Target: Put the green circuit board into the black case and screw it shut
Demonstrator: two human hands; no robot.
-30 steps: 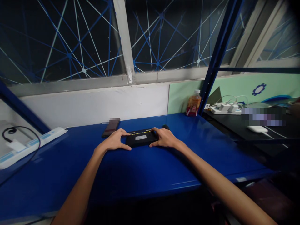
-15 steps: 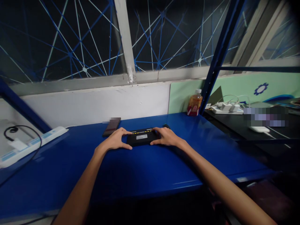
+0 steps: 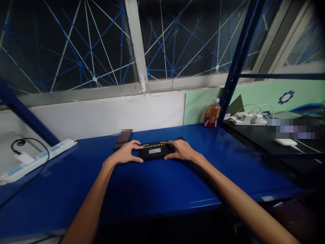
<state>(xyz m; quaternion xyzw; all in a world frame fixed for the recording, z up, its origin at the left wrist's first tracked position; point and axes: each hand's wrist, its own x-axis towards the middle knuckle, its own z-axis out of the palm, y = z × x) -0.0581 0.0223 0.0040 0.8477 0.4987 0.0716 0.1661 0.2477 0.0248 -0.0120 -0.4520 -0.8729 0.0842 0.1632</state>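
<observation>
A flat black rectangular case [image 3: 154, 156] lies on the blue table, with a pale label on its face and a row of yellow marks along its far side. My left hand [image 3: 128, 151] grips its left end, fingers at the far corner and thumb at the near one. At the right end, my right hand [image 3: 181, 149] holds it the same way, the thumb along the near edge. Just behind the left hand lies a dark phone [image 3: 123, 139]. Past the right hand a small dark object shows, mostly hidden by that hand.
The blue table [image 3: 152, 189] meets a white wall. A drink bottle [image 3: 212, 113] stands at its back right corner, by a blue metal post. On the left is a white power strip [image 3: 59, 147] with a black cable. Another power strip and cables lie on a black table [image 3: 254, 135] at right.
The view has shifted slightly, so the surroundings sit a little further right and lower. Both hands stay at the case's two ends, and the case looks slightly more tilted.
</observation>
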